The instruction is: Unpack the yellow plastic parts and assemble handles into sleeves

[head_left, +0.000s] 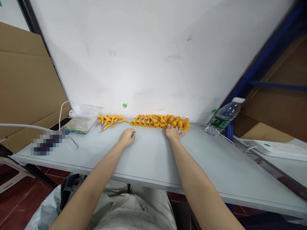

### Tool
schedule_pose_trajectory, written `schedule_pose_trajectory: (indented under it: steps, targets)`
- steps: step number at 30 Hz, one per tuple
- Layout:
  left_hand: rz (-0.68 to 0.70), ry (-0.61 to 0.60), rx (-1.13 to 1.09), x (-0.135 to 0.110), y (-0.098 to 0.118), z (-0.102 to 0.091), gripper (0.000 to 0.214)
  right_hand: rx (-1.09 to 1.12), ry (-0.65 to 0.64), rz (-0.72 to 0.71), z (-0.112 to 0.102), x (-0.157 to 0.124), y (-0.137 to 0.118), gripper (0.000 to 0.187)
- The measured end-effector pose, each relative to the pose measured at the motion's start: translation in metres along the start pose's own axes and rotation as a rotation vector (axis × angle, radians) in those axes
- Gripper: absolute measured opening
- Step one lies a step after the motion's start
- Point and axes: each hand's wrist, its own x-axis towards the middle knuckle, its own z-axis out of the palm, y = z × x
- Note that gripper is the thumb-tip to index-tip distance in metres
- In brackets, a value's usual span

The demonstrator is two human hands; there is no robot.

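Note:
In the head view, my right hand (174, 132) reaches the right part of a row of yellow plastic pieces. Its fingers are apart and touch the yellow cup-shaped pieces (180, 123); I see none of them lifted. Left of these, several yellow horn-like pieces (148, 121) lie side by side with their round mouths toward me. My left hand (127, 137) rests on the table just in front of the row's left end, fingers curled in, nothing visible in them. Farther left lies a loose heap of yellow branched pieces (109, 120) with small metal chains or screws.
The grey table (148, 156) meets a white wall panel (148, 64). A clear water bottle (224, 118) stands tilted in view at right, near a white power strip (283, 149). Clear plastic bags (82, 119), a white cable (24, 126) and a blurred dark object (48, 143) are at left.

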Motion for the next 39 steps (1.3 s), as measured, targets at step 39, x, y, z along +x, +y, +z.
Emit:
schedule_pose_trajectory:
  steps: [39]
  targets:
    - [-0.388,-0.044,0.379,0.031,-0.005,-0.018,0.050,0.519,0.297,-0.414,0.009,-0.008,0.004,0.051]
